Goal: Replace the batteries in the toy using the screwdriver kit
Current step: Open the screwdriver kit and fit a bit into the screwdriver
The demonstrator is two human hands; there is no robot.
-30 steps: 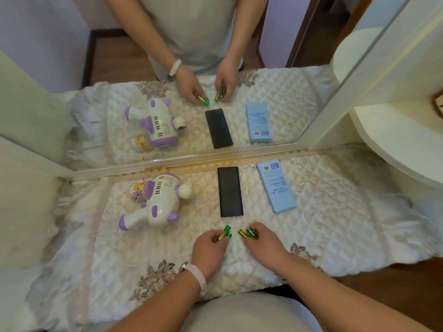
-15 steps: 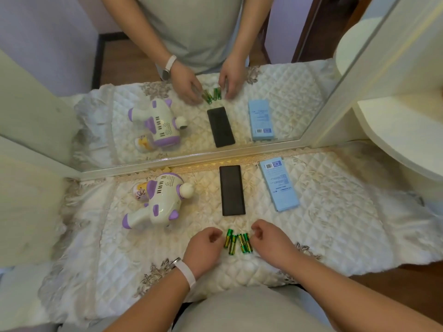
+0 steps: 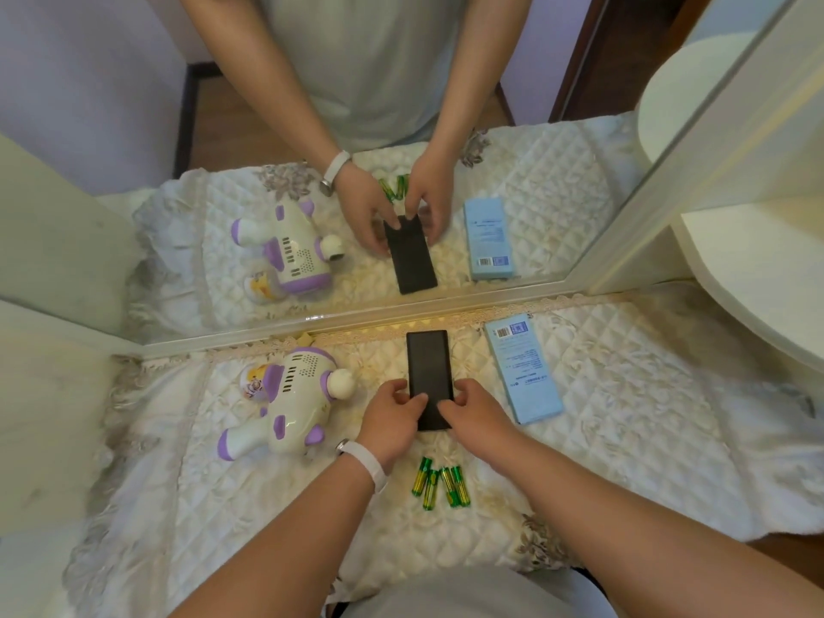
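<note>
case [image 3: 429, 363] closed, contents hidden | left hand [image 3: 393, 420], right hand [image 3: 476, 417] grip it

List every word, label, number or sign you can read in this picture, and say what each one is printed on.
No text here can be read as words or numbers.
On the blue box: a barcode, a square code and lines of small print, all too small to read.
On the batteries: green and yellow wrappers, any print too blurred to read.
On the black case: no text shows.
On the toy: no readable text.
</note>
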